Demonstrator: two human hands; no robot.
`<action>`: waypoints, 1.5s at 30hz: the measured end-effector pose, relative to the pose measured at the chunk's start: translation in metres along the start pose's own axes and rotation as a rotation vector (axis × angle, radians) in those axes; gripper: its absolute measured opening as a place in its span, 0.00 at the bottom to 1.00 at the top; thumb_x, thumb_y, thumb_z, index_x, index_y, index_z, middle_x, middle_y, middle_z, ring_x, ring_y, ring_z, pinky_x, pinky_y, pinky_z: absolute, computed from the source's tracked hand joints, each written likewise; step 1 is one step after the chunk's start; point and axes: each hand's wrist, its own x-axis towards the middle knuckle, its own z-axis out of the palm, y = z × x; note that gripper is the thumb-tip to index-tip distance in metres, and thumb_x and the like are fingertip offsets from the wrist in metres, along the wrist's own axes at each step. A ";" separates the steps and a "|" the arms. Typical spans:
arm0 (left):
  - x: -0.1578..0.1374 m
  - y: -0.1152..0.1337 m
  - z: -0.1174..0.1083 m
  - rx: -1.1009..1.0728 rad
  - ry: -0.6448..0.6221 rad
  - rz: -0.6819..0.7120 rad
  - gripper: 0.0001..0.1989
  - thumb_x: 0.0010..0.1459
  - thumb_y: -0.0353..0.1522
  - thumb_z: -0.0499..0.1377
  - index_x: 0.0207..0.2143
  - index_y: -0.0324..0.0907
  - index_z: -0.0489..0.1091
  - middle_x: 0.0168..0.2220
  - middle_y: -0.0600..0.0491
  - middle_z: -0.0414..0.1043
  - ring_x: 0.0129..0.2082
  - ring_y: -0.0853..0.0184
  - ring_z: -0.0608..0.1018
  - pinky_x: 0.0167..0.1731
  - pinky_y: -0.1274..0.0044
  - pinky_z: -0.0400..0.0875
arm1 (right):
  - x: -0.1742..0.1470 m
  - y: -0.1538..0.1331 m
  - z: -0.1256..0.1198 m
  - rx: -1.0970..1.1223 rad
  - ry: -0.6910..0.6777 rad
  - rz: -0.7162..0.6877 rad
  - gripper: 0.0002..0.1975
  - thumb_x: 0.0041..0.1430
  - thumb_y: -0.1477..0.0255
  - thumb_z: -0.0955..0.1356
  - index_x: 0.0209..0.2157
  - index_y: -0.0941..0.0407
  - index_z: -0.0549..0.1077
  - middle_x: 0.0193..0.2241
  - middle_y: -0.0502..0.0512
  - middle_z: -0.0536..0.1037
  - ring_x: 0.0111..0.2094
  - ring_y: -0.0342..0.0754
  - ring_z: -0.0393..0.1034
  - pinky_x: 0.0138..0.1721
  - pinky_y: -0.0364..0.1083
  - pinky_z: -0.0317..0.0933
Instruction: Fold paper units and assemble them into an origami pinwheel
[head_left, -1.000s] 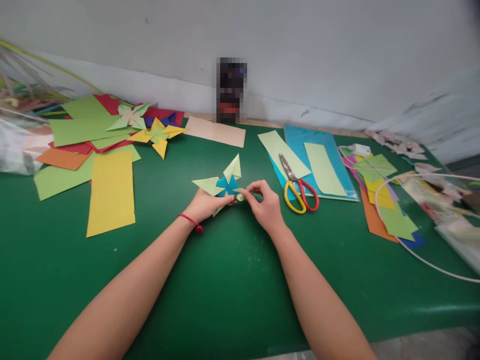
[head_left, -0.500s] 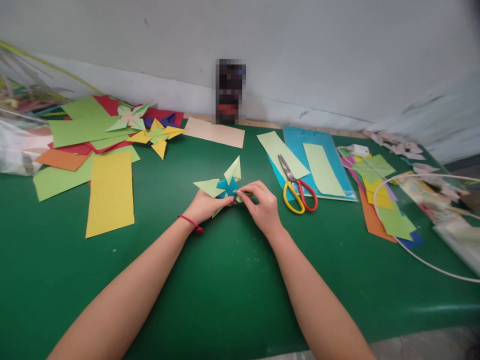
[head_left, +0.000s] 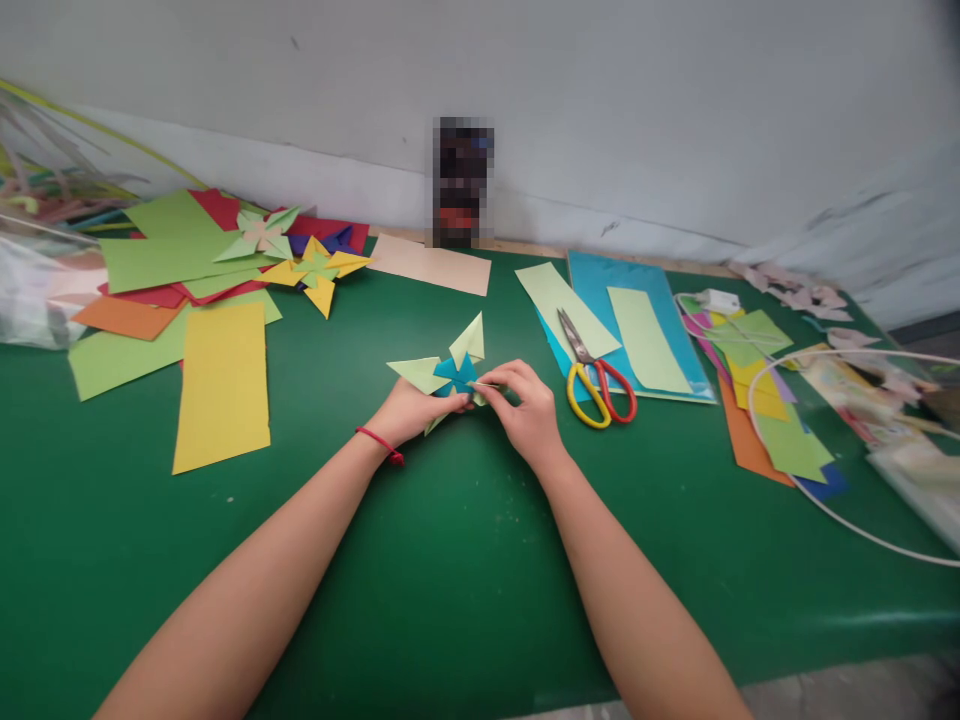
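Observation:
A folded paper star, pale green at its points and blue in the middle, is held just above the green table between both hands. My left hand grips it from the left, thumb on top near the blue centre and the other fingers underneath, out of sight. On the right side, my right hand pinches one of its points between thumb and forefinger; that point is mostly hidden by the fingers. Scissors with one yellow and one red handle lie to the right of my right hand.
Finished paper stars, one yellow and one pale green, rest on coloured sheets at the left. A yellow sheet lies nearer. Pale green strips lie on a blue packet. A white cable loops at the right.

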 end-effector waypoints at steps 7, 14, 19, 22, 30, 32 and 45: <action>0.001 0.001 0.001 -0.117 -0.077 -0.015 0.15 0.48 0.37 0.62 0.35 0.37 0.69 0.32 0.50 0.75 0.31 0.65 0.78 0.33 0.73 0.75 | 0.001 0.000 -0.003 -0.011 -0.017 0.011 0.05 0.57 0.69 0.66 0.29 0.53 0.73 0.29 0.53 0.71 0.34 0.47 0.67 0.37 0.47 0.63; 0.002 -0.002 0.004 -0.175 -0.066 -0.035 0.15 0.52 0.41 0.58 0.34 0.36 0.68 0.29 0.50 0.75 0.27 0.67 0.78 0.30 0.74 0.76 | 0.000 0.000 -0.001 0.018 -0.020 0.007 0.04 0.56 0.70 0.67 0.29 0.54 0.72 0.28 0.52 0.71 0.32 0.46 0.67 0.36 0.46 0.63; 0.002 -0.003 0.003 -0.138 -0.095 -0.013 0.14 0.51 0.40 0.60 0.32 0.37 0.69 0.27 0.51 0.75 0.25 0.68 0.77 0.31 0.75 0.75 | -0.001 0.000 0.000 0.057 -0.054 0.025 0.03 0.55 0.70 0.67 0.29 0.53 0.73 0.29 0.51 0.70 0.33 0.45 0.67 0.36 0.45 0.62; 0.002 0.000 0.003 -0.165 -0.090 -0.037 0.15 0.52 0.41 0.59 0.33 0.36 0.69 0.26 0.51 0.75 0.25 0.68 0.77 0.30 0.75 0.75 | 0.001 0.002 -0.005 0.106 -0.093 0.051 0.06 0.53 0.68 0.69 0.34 0.52 0.74 0.32 0.52 0.70 0.35 0.45 0.67 0.37 0.45 0.62; 0.003 0.003 0.002 -0.199 -0.020 -0.064 0.16 0.52 0.41 0.59 0.34 0.35 0.69 0.29 0.47 0.76 0.25 0.66 0.78 0.30 0.74 0.76 | 0.003 0.006 -0.010 0.283 -0.117 0.285 0.09 0.54 0.64 0.67 0.33 0.54 0.71 0.29 0.50 0.72 0.29 0.43 0.66 0.31 0.43 0.61; 0.003 0.003 0.002 -0.191 -0.029 -0.060 0.16 0.52 0.41 0.59 0.34 0.36 0.69 0.29 0.47 0.76 0.26 0.66 0.78 0.30 0.74 0.76 | 0.003 0.007 -0.009 0.296 -0.112 0.322 0.09 0.52 0.63 0.68 0.32 0.55 0.71 0.27 0.49 0.71 0.27 0.43 0.65 0.29 0.43 0.60; 0.002 -0.001 0.000 -0.082 -0.083 -0.023 0.15 0.53 0.40 0.58 0.36 0.36 0.69 0.32 0.49 0.74 0.27 0.68 0.77 0.30 0.73 0.76 | 0.002 0.005 -0.008 0.279 -0.169 0.347 0.11 0.49 0.62 0.70 0.27 0.55 0.68 0.21 0.47 0.66 0.23 0.41 0.60 0.26 0.42 0.56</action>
